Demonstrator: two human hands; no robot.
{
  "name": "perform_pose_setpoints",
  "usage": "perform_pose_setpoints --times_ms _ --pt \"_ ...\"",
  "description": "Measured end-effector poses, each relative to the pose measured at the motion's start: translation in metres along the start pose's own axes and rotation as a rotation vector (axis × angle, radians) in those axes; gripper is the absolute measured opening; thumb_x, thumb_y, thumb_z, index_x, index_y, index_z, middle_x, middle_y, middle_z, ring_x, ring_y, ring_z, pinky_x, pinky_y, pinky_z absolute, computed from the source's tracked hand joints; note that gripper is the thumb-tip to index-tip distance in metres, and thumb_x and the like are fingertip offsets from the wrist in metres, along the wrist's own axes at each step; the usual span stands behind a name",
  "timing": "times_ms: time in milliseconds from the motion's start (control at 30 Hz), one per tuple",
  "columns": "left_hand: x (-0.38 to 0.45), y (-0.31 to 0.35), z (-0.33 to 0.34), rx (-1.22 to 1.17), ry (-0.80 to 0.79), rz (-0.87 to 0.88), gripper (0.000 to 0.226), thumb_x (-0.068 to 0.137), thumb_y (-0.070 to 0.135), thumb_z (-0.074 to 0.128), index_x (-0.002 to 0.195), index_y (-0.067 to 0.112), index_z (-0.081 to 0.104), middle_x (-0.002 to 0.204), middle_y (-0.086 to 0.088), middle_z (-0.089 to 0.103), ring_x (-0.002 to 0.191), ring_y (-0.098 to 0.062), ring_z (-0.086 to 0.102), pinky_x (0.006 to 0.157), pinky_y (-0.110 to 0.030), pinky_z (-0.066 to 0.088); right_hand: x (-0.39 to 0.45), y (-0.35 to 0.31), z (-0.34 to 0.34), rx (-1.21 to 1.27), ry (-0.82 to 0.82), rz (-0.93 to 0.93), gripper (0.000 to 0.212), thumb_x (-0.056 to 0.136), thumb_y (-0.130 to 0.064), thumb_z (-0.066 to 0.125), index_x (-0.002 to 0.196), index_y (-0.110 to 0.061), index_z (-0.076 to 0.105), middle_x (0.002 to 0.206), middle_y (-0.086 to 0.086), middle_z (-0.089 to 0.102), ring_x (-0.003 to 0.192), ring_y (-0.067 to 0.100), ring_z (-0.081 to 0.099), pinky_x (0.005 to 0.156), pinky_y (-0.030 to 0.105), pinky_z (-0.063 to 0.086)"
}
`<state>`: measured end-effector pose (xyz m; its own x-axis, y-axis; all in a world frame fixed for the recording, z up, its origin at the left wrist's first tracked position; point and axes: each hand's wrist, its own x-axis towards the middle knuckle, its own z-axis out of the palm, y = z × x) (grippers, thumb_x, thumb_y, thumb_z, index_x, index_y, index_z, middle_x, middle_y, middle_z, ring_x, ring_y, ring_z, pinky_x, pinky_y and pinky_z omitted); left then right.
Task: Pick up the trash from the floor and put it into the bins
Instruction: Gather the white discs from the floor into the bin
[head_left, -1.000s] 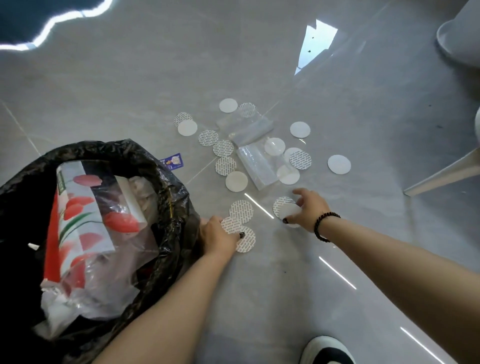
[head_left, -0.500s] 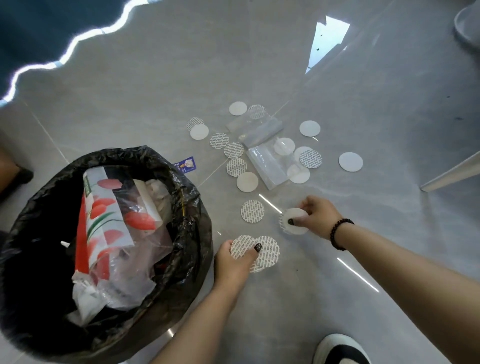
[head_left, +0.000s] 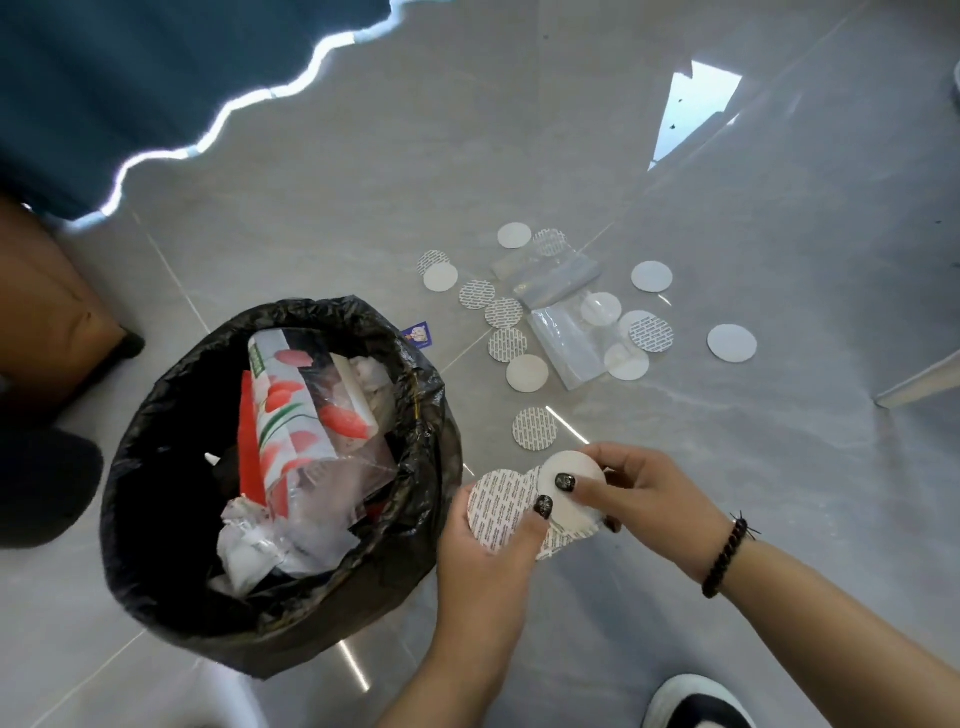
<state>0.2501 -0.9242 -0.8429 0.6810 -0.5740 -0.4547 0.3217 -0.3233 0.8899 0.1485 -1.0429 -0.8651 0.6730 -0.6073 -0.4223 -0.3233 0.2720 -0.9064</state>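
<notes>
Both hands have lifted off the floor since the earlier frames and come together just right of the bin, each bringing its discs along. The left hand (head_left: 491, 540) pinches printed discs (head_left: 498, 506), thumb curled over them; the right hand (head_left: 641, 499) grips a plain white disc (head_left: 574, 491) between thumb and fingers, its edge overlapping the printed ones. They sit above the floor, just beside the rim of the bin (head_left: 415, 525), not yet over it. The black-lined bin holds a red-flowered carton (head_left: 291, 421) and crumpled clear plastic. One printed disc (head_left: 535, 428) lies on the floor (head_left: 727, 519) near the hands; farther off, more discs lie scattered around two clear bags (head_left: 563, 306). A bead bracelet (head_left: 724, 558) circles the right wrist.
</notes>
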Motion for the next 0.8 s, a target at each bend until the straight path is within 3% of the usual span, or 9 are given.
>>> perform_pose_setpoints --times_ms 100,200,300,433,500,567,633,700,800 --pt "-0.013 0.022 -0.007 0.056 0.059 0.155 0.028 0.079 -0.005 0.07 0.095 0.016 0.062 0.08 0.004 0.072 0.067 -0.005 0.067 0.059 -0.016 0.051 -0.007 -0.021 0.007 0.07 -0.009 -0.107 0.017 0.086 -0.029 0.061 0.091 -0.023 0.076 0.072 0.006 0.067 0.058 0.013 0.047 0.05 0.02 0.04" --pt "-0.026 0.039 -0.017 0.066 0.147 0.255 0.036 0.073 -0.004 0.075 0.089 0.025 0.062 0.078 0.004 0.07 0.062 -0.005 0.064 0.053 -0.017 0.05 -0.011 -0.04 0.014 0.195 -0.027 -0.154 0.034 0.08 -0.05 0.064 0.095 -0.023 0.077 0.082 0.018 0.066 0.061 0.021 0.045 0.049 0.021 0.04" --pt "-0.035 0.059 -0.027 0.013 0.265 0.337 0.043 0.069 -0.009 0.076 0.079 0.031 0.064 0.072 0.003 0.07 0.056 -0.005 0.063 0.049 -0.017 0.05 -0.012 -0.047 0.018 0.299 -0.044 -0.163 0.069 0.056 -0.072 0.071 0.099 -0.019 0.075 0.076 0.012 0.063 0.059 0.019 0.051 0.05 0.024 0.041" --pt "-0.037 0.094 -0.054 -0.015 0.566 0.529 0.046 0.069 -0.008 0.076 0.078 0.033 0.058 0.071 0.025 0.066 0.064 0.007 0.064 0.049 -0.006 0.046 -0.01 -0.043 0.02 0.303 -0.017 -0.125 0.083 0.04 -0.076 0.076 0.096 -0.015 0.076 0.084 0.008 0.065 0.061 0.018 0.055 0.053 0.026 0.042" --pt "-0.03 0.107 -0.073 0.013 0.671 0.596 0.044 0.073 -0.001 0.076 0.086 0.035 0.052 0.074 0.03 0.064 0.069 0.009 0.063 0.053 -0.003 0.046 -0.013 -0.04 0.022 0.304 -0.041 -0.073 0.087 0.034 -0.074 0.078 0.095 -0.013 0.076 0.083 0.009 0.066 0.062 0.018 0.056 0.053 0.025 0.043" --pt "-0.021 0.115 -0.094 -0.009 0.781 0.634 0.042 0.077 0.004 0.074 0.089 0.036 0.05 0.077 0.023 0.064 0.07 0.009 0.063 0.055 -0.004 0.046 -0.015 -0.039 0.027 0.29 -0.059 -0.038 0.085 0.032 -0.07 0.081 0.094 -0.012 0.076 0.08 0.009 0.066 0.062 0.019 0.057 0.052 0.024 0.044" --pt "-0.009 0.116 -0.115 -0.034 0.884 0.628 0.039 0.079 0.009 0.074 0.091 0.036 0.049 0.085 0.016 0.061 0.072 0.007 0.062 0.058 -0.006 0.047 -0.016 -0.04 0.031 0.275 -0.086 0.007 0.055 0.053 -0.053 0.081 0.09 -0.012 0.076 0.079 0.011 0.066 0.061 0.02 0.057 0.053 0.026 0.044" --pt "0.004 0.114 -0.133 0.048 0.918 0.582 0.035 0.08 0.015 0.074 0.098 0.032 0.049 0.091 0.013 0.057 0.078 -0.001 0.061 0.06 -0.009 0.046 -0.014 -0.039 0.034 0.286 -0.081 0.053 0.016 0.082 -0.021 0.064 0.086 -0.013 0.077 0.079 0.014 0.065 0.06 0.021 0.056 0.055 0.028 0.042" --pt "0.016 0.103 -0.145 0.285 0.83 0.44 0.037 0.081 0.014 0.071 0.107 0.027 0.048 0.093 0.016 0.051 0.082 -0.002 0.054 0.07 -0.014 0.045 -0.01 -0.032 0.037 0.236 -0.063 0.098 0.027 0.091 -0.006 0.051 0.086 -0.011 0.077 0.077 0.013 0.065 0.06 0.021 0.057 0.055 0.028 0.042"
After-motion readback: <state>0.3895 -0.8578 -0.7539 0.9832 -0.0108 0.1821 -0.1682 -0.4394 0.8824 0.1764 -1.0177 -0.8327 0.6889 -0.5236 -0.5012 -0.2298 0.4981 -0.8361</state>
